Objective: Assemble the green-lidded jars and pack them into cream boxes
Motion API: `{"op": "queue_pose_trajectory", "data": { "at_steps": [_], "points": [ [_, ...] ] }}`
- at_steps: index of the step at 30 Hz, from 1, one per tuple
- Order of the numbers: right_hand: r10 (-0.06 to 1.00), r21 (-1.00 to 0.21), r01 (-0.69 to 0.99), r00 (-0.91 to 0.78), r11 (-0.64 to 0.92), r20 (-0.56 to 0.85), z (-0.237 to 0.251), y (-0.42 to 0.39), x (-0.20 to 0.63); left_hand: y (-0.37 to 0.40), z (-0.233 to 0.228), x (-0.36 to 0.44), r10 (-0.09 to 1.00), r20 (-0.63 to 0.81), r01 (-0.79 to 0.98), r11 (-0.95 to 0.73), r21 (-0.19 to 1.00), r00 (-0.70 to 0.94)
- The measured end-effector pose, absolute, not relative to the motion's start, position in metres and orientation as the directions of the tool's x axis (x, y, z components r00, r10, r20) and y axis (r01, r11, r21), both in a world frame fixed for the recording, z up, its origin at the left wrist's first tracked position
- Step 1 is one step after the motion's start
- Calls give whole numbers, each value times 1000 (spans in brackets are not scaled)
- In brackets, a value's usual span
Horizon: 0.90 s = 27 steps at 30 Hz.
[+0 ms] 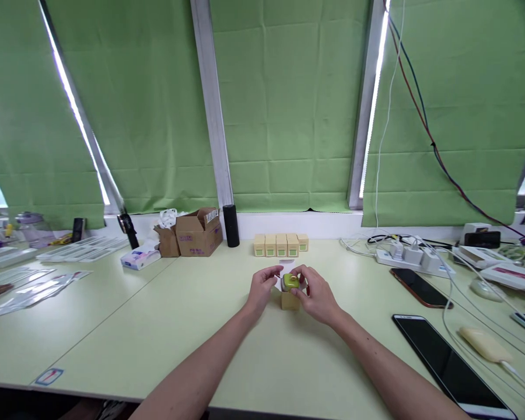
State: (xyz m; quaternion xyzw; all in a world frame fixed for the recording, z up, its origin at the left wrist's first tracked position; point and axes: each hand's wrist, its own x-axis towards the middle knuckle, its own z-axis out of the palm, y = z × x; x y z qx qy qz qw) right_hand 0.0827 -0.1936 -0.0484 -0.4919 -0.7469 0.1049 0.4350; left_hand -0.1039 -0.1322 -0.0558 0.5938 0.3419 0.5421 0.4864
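A small glossy green rounded item with a pale rim (291, 282) is held just above a small tan cardboard box (290, 301) at the middle of the table. My right hand (315, 293) grips its right side between thumb and fingers. On the other side, my left hand (262, 289) has thumb and index finger closed close to the item's left edge; what they pinch is too small to make out. A white sheet of paper (287, 265) shows behind the item, partly hidden by it and my fingers.
Several small tan boxes (282, 245) stand in a row farther back. An open carton (200, 233), a black cylinder (231, 226) and a tissue pack (140, 257) are to the left. Phones (421, 287), a tablet (450, 361), cables and a power strip (413, 259) lie right.
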Motion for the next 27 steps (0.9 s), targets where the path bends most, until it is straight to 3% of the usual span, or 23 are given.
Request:
{"op": "queue_pose_trajectory", "data": {
  "at_steps": [12,27],
  "points": [
    [795,-537,671,-131,511,593,-48,-192,76,-133,-57,-103,932,324,-133,-304,943,165],
    [822,-712,488,-19,505,569,-62,-175,74,-140,-49,-103,931,324,-116,-307,944,167]
  ]
}}
